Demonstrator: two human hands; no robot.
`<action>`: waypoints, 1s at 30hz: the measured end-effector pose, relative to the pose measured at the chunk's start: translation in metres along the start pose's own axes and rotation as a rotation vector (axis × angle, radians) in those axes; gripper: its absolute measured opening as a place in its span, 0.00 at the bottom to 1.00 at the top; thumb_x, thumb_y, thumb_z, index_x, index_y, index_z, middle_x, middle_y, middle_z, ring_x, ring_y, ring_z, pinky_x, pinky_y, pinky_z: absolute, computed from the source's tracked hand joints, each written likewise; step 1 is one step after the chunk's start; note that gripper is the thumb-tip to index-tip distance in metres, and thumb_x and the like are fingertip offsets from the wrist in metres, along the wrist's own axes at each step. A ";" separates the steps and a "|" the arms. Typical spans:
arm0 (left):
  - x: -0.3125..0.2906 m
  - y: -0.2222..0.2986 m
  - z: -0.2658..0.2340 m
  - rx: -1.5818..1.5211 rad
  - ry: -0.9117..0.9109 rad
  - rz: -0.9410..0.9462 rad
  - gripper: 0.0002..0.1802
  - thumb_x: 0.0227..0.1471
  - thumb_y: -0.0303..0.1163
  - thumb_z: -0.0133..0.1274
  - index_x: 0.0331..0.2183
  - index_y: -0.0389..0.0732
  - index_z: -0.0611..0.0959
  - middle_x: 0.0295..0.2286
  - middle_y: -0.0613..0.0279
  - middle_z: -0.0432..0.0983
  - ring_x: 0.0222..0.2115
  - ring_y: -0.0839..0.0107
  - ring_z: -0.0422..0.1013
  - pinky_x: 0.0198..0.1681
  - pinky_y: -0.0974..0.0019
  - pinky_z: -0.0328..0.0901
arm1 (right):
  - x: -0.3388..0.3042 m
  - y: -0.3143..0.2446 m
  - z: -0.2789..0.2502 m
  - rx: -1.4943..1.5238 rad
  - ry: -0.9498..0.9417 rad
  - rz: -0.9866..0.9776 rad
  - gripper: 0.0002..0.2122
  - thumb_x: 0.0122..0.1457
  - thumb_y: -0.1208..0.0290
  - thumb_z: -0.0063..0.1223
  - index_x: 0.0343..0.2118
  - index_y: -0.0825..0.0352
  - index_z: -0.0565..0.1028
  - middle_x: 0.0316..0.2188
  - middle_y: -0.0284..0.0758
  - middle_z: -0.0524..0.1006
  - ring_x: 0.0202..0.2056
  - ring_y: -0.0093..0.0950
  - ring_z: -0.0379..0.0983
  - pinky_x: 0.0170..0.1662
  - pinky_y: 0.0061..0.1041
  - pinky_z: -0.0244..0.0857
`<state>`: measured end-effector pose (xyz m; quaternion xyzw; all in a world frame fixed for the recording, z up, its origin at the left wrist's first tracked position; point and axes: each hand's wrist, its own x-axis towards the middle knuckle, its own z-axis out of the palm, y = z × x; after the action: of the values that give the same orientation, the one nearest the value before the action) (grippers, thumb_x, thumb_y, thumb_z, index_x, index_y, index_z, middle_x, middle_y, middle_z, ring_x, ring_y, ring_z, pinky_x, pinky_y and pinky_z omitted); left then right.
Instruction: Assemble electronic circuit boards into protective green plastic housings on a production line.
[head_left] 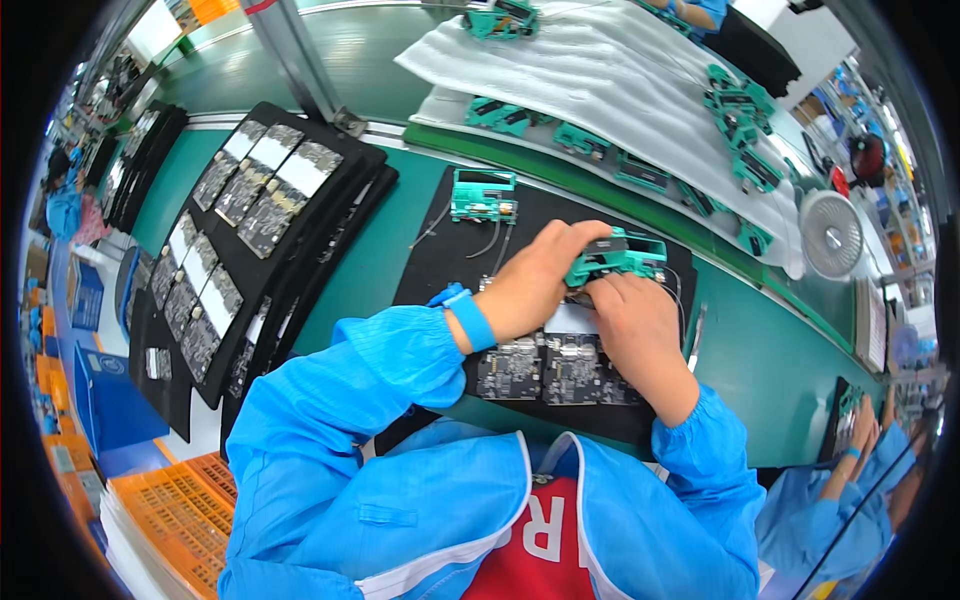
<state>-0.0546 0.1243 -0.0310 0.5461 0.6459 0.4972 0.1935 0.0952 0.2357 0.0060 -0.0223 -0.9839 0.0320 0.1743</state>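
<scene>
My left hand (532, 278) reaches over the far side of a green plastic housing (640, 250) with dark parts inside, its fingers closed on the housing's left end. Gripping the same piece from the near side is my right hand (637, 318), with bent fingers. Where the fingertips meet the housing is partly hidden. Below the hands, several dark circuit boards (511, 372) lie in a row on a black mat (428, 262). A second green housing (483, 196), trailing thin cables, rests at the mat's far left. A blue band is around my left wrist.
To the left, stacked black trays (345, 190) hold several circuit boards. Beyond the mat, white foam sheets (590, 70) carry more green housings. A small white fan (832, 233) stands at right. Another person's hands (866, 430) are at far right; orange-printed sheets (175, 515) lie lower left.
</scene>
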 end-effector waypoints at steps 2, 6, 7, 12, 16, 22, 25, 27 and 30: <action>0.000 0.001 0.001 0.003 -0.021 0.007 0.40 0.47 0.12 0.52 0.60 0.53 0.65 0.42 0.47 0.65 0.39 0.40 0.70 0.41 0.48 0.68 | -0.001 -0.002 -0.002 -0.041 -0.012 0.003 0.08 0.47 0.75 0.55 0.32 0.64 0.74 0.27 0.32 0.75 0.32 0.32 0.74 0.35 0.33 0.67; -0.002 0.002 -0.001 0.028 -0.033 -0.012 0.44 0.46 0.12 0.50 0.62 0.56 0.62 0.42 0.46 0.65 0.38 0.40 0.71 0.40 0.48 0.69 | 0.004 -0.004 -0.003 -0.058 -0.052 0.009 0.09 0.46 0.75 0.56 0.32 0.64 0.74 0.26 0.32 0.75 0.31 0.32 0.73 0.34 0.33 0.67; -0.001 0.006 -0.004 0.030 -0.026 -0.008 0.44 0.46 0.12 0.50 0.62 0.56 0.62 0.42 0.46 0.65 0.38 0.40 0.71 0.40 0.48 0.69 | 0.004 -0.003 -0.002 -0.050 -0.046 0.021 0.09 0.46 0.75 0.57 0.32 0.64 0.74 0.26 0.32 0.75 0.31 0.32 0.74 0.33 0.33 0.67; -0.001 0.011 -0.025 0.254 0.057 0.241 0.40 0.45 0.18 0.58 0.61 0.48 0.68 0.46 0.46 0.67 0.43 0.44 0.70 0.48 0.51 0.68 | 0.004 0.005 -0.002 0.085 -0.003 0.060 0.09 0.47 0.75 0.62 0.32 0.62 0.75 0.28 0.32 0.76 0.32 0.35 0.74 0.33 0.35 0.68; 0.001 0.009 -0.073 0.410 0.489 0.290 0.27 0.46 0.32 0.65 0.50 0.40 0.79 0.42 0.52 0.76 0.47 0.51 0.70 0.52 0.54 0.66 | -0.001 -0.005 -0.007 0.169 0.046 0.035 0.11 0.44 0.76 0.64 0.33 0.62 0.75 0.29 0.33 0.76 0.34 0.37 0.74 0.36 0.38 0.67; -0.010 -0.058 -0.111 0.222 0.281 -0.296 0.46 0.44 0.48 0.66 0.60 0.39 0.70 0.47 0.48 0.72 0.49 0.50 0.66 0.55 0.55 0.62 | 0.004 -0.045 0.004 0.528 -0.123 -0.239 0.12 0.46 0.78 0.65 0.33 0.65 0.74 0.47 0.37 0.79 0.55 0.41 0.72 0.57 0.42 0.66; -0.012 -0.054 -0.109 0.495 0.230 -0.169 0.46 0.43 0.48 0.66 0.61 0.40 0.70 0.46 0.49 0.72 0.48 0.50 0.66 0.54 0.54 0.63 | 0.002 -0.047 0.013 0.588 -0.166 -0.257 0.11 0.47 0.77 0.65 0.33 0.66 0.73 0.50 0.39 0.78 0.58 0.43 0.70 0.61 0.45 0.63; -0.014 -0.046 -0.105 0.519 0.237 -0.180 0.43 0.41 0.45 0.68 0.58 0.40 0.73 0.44 0.50 0.72 0.46 0.50 0.68 0.52 0.54 0.65 | 0.001 -0.046 0.013 0.618 -0.178 -0.257 0.12 0.46 0.77 0.65 0.33 0.66 0.74 0.51 0.38 0.78 0.58 0.42 0.70 0.61 0.45 0.63; -0.016 -0.025 -0.099 0.325 0.272 -0.154 0.32 0.39 0.32 0.67 0.48 0.40 0.75 0.44 0.49 0.71 0.44 0.51 0.71 0.48 0.55 0.67 | 0.000 -0.047 0.008 0.648 -0.247 -0.285 0.12 0.45 0.77 0.66 0.34 0.66 0.76 0.50 0.37 0.78 0.58 0.42 0.70 0.61 0.45 0.63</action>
<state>-0.1414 0.0695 -0.0145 0.4472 0.7773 0.4394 0.0516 0.0910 0.1880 0.0014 0.1751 -0.9296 0.3196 0.0552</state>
